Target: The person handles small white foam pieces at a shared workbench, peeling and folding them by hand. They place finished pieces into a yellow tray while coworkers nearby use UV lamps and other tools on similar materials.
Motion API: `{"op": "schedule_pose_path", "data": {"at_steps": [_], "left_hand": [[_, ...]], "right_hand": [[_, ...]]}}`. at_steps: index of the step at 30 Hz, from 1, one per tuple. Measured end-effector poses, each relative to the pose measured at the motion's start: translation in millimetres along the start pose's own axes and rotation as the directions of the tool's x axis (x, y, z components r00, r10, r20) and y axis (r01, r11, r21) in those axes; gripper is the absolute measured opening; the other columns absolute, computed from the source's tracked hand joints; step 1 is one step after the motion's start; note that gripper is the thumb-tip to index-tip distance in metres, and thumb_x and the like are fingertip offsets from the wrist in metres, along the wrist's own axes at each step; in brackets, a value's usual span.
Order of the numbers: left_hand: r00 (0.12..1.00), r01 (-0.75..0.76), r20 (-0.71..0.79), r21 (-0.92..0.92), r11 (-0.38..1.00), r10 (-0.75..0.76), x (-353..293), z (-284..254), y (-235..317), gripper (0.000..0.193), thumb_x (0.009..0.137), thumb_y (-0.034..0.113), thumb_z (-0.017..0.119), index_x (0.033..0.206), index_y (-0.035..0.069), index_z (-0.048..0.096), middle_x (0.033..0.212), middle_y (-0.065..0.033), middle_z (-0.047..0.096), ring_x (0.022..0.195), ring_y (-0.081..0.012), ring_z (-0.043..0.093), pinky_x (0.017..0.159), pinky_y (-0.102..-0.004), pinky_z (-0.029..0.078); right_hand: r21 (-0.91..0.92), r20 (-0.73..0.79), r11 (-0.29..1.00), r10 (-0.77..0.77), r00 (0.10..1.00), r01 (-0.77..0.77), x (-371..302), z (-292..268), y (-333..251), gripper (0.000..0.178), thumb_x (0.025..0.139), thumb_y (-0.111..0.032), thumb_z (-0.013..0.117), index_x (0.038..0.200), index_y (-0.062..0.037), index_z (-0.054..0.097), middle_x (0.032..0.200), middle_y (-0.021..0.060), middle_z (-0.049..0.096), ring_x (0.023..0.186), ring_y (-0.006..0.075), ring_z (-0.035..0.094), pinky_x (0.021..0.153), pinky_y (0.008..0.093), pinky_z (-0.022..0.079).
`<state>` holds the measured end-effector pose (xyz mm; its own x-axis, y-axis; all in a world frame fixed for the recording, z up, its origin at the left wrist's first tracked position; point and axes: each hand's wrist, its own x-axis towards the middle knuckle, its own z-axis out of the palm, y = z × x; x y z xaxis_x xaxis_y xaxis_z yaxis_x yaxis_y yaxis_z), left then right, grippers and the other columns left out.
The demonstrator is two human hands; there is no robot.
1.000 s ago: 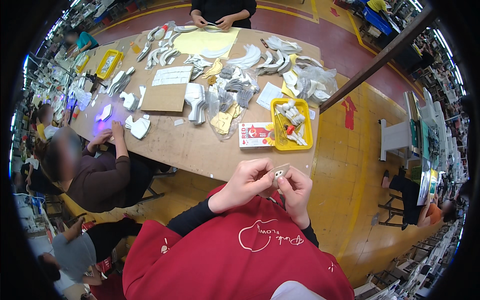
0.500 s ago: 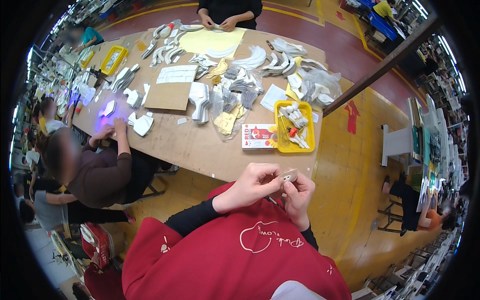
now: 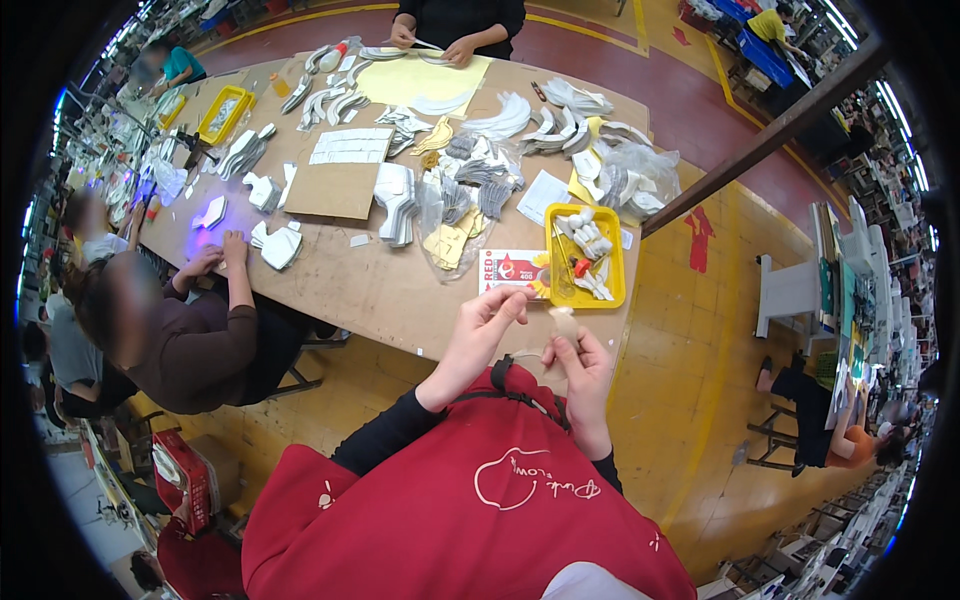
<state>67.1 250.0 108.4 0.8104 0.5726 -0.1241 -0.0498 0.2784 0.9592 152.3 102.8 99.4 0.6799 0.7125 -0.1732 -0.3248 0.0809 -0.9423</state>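
Observation:
My right hand (image 3: 582, 378) pinches a small beige piece (image 3: 564, 322) between thumb and fingers, its upper end standing out in front of the yellow tray (image 3: 621, 262). To its left, apart from that piece, my left hand (image 3: 480, 335) is raised with thumb and forefinger pressed together; what they hold, if anything, is too small to make out. Both hands are over the table's near edge. Just beyond them lies a white and red box (image 3: 500, 268) with a flower print. White rolled pieces (image 3: 586, 235) and a small red item (image 3: 581, 267) lie in the tray.
Stacks of white cut pieces (image 3: 398, 205), a plastic bag of grey and yellow pieces (image 3: 450, 240) and a brown board (image 3: 330, 190) cover the table (image 3: 330, 290). A brown post (image 3: 760, 135) slants across the right. One co-worker sits at left, another stands opposite.
My hands have come apart: the left moved up and left, off the beige piece, while the right keeps it. The co-worker opposite has lifted a pale strip.

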Motion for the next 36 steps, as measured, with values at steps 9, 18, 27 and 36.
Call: {"op": "schedule_pose_path", "data": {"at_steps": [9,18,27,36], "left_hand": [[0.829,0.528,0.449,-0.825,0.2,-0.333,-7.1,-26.6,-14.1,0.029,0.101,0.027,0.045,0.118,0.004,0.052,0.088,-0.0008,0.046,0.044,-0.0044,0.033,0.046,-0.0197,0.029],[0.911,0.374,0.359,-0.926,0.042,-0.202,-19.2,-32.7,-18.3,0.043,0.1,0.033,0.046,0.135,0.009,0.048,0.122,-0.0083,0.057,0.1,-0.0211,0.057,0.092,-0.0357,0.045],[0.946,0.309,0.302,-0.95,0.04,-0.12,-30.2,-39.8,-29.7,0.042,0.1,0.032,0.044,0.136,0.009,0.047,0.124,-0.0086,0.058,0.106,-0.0242,0.057,0.098,-0.0381,0.043],[0.931,0.342,0.321,-0.933,0.107,-0.174,-20.0,-23.3,-29.7,0.051,0.102,0.041,0.037,0.145,0.013,0.038,0.141,-0.0059,0.047,0.127,-0.0231,0.046,0.107,-0.0393,0.035]], "right_hand": [[0.046,-0.233,0.999,0.003,0.973,0.008,94.6,-57.5,37.5,0.02,0.098,-0.016,0.051,0.114,-0.004,0.054,0.093,0.0041,0.065,0.077,0.0074,0.06,0.068,0.0232,0.049],[-0.073,-0.25,0.993,-0.106,0.962,0.091,210.4,-110.4,102.0,0.016,0.096,-0.012,0.053,0.108,-0.0022,0.058,0.096,0.0045,0.065,0.08,0.0094,0.06,0.071,0.0243,0.049],[-0.21,-0.185,0.899,0.349,0.919,-0.384,186.5,-175.0,229.7,0.051,0.091,-0.012,0.055,0.14,-0.0027,0.043,0.112,0.0023,0.061,0.096,0.0086,0.058,0.079,0.0247,0.046],[-0.323,-0.297,0.875,0.269,0.916,-0.362,141.0,-155.9,188.4,0.039,0.091,-0.014,0.059,0.128,-0.003,0.055,0.106,0.0015,0.064,0.093,0.0082,0.058,0.078,0.0231,0.046]]}}
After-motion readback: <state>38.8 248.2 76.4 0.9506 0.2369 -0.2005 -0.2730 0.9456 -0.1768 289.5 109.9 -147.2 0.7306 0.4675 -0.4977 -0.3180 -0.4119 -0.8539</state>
